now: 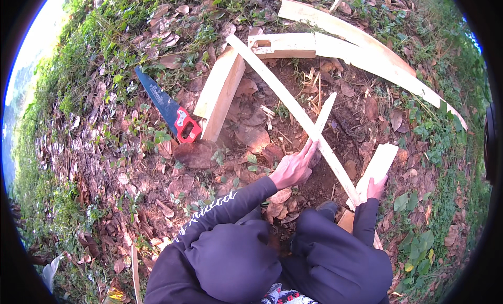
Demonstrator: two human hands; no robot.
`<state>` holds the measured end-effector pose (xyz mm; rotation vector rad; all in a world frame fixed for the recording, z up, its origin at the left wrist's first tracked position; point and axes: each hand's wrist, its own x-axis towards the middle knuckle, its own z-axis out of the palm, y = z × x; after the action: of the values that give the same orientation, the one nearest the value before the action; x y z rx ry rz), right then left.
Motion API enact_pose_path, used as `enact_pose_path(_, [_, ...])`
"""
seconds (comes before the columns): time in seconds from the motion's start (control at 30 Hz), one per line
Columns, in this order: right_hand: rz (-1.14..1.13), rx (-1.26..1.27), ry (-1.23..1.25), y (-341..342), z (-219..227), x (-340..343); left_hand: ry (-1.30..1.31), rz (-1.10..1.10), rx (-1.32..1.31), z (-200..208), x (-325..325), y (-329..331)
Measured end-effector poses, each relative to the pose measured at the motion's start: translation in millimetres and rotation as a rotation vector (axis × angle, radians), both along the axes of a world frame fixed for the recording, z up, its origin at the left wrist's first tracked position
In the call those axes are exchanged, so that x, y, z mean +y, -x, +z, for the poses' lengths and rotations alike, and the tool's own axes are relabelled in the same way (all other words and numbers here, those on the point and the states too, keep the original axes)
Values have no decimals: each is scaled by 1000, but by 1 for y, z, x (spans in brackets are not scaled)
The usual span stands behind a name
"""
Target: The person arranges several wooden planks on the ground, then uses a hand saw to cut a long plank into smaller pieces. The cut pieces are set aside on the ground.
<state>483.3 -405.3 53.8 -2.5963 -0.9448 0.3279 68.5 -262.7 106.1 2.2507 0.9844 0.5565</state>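
Observation:
My left hand [294,167] is closed at the near edge of a long, thin wooden strip [285,98], its fingers pressed together; part of the grip is hidden. The strip slants from upper left to lower right. A shorter pointed piece of wood [326,111] crosses it just beyond my fingertips. My right hand [376,188] grips the right edge of a short pale board [381,158], beside the strip's lower end. Some of the right fingers are out of sight behind the board.
A handsaw [165,106] with a red handle lies on leaf-covered ground at left. Near it rests a thick wooden block [222,89]. Beyond my hands, a notched beam [285,45] and long curved-looking planks [361,39] stretch right. My shoe [328,209] is close to the board.

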Motion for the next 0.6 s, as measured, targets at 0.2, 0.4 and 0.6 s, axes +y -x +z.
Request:
enact_pose_path(0.2, [1,-13,-19,4,1,4,70,-13,28,4,2,-1])
enact_pose_path(0.4, [5,4,-76,11,6,11,119,-24,52,8,4,-3])
enact_pose_path(0.6, [-5,61,-72,14,5,13,18,4,14,1,2,-5])
